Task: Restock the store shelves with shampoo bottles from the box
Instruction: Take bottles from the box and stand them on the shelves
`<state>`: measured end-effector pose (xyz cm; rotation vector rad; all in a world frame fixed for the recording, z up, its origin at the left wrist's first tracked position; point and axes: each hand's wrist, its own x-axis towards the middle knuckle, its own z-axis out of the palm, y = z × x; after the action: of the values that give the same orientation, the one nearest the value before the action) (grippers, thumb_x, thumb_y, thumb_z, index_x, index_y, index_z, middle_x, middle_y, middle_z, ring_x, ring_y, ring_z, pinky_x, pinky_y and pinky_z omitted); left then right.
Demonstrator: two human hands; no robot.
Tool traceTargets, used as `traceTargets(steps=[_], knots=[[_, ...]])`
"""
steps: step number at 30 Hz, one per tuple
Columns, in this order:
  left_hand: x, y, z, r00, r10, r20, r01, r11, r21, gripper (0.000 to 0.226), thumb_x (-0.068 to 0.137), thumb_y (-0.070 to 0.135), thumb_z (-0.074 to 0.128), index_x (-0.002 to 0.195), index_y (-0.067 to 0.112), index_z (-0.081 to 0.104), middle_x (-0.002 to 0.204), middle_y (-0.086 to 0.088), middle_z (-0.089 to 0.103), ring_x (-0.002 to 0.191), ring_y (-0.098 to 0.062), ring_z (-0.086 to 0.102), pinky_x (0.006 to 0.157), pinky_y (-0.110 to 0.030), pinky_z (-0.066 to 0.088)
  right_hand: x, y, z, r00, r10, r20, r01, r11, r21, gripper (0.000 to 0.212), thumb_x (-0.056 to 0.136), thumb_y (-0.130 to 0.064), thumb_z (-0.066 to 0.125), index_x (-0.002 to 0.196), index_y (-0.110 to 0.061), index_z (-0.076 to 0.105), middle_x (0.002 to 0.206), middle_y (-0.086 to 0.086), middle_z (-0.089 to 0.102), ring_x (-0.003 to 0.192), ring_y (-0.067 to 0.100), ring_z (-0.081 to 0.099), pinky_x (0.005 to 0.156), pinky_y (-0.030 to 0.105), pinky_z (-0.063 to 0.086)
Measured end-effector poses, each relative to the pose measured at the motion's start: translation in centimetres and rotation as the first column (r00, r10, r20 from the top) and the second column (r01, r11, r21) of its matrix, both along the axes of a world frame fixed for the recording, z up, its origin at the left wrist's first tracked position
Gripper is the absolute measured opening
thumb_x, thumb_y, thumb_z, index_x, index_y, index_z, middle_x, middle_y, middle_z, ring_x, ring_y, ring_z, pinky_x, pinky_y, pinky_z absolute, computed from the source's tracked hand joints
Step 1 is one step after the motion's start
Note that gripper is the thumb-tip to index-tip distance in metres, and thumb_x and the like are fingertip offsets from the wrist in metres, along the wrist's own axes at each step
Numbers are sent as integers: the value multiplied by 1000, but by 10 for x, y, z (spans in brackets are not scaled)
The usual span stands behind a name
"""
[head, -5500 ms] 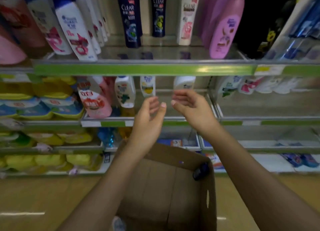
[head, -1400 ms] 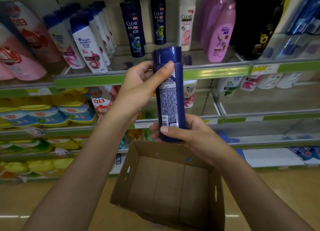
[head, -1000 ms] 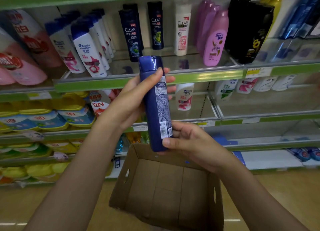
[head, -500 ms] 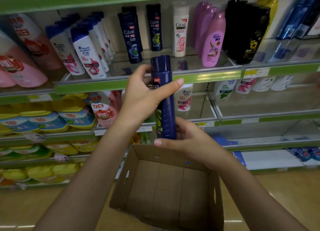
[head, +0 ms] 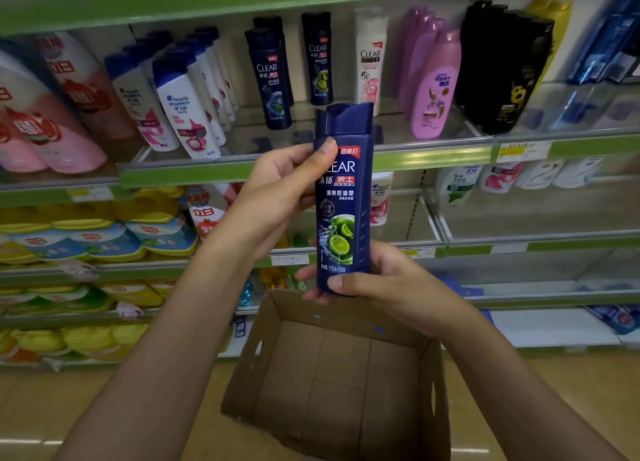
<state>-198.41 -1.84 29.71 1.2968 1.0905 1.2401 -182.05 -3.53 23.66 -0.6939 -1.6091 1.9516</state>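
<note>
My two hands, left (head: 277,190) and right (head: 384,284), clamp one navy CLEAR shampoo bottle (head: 343,197) upright above one cardboard box (head: 346,381).

hands (head: 277,197): 2 | held bottle (head: 343,197): 1 | cardboard box (head: 346,384): 1

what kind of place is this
Most likely a shop's toiletries aisle: tiered shelves with green price rails, rows of branded shampoo bottles facing out, and a cardboard box on the floor below for restocking.
</note>
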Motion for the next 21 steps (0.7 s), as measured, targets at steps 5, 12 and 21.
traceTargets(steps=[5, 12, 21], knots=[[4, 1, 2, 993, 117, -32, -114, 990, 87, 32, 80, 33, 64, 103, 11, 67, 89, 0, 75, 83, -12, 70, 70, -22, 52, 4, 3, 3, 993, -46, 107, 37, 996, 78, 36, 86, -10, 66, 117, -26, 56, 113, -1, 71, 104, 14, 68, 85, 22, 55], [8, 7, 4, 973, 219, -73, -205, 965, 163, 25, 87, 26, 65, 108, 11, 66, 97, -4, 74, 92, -16, 70, 77, -26, 53, 10, 18, 5, 981, -127, 149, 102, 981, 165, 47, 72, -30, 69, 115, -35, 53, 115, -10, 68, 106, 3, 66, 89, 18, 52], [13, 17, -1, 967, 243, -72, -226, 955, 194, 17, 90, 23, 60, 107, 21, 64, 97, 4, 73, 91, -5, 69, 71, -15, 51, 7, 43, -4, 957, -213, 196, 156, 951, 267, 50, 74, -34, 72, 121, -29, 57, 115, -11, 69, 107, 2, 63, 93, 23, 51]])
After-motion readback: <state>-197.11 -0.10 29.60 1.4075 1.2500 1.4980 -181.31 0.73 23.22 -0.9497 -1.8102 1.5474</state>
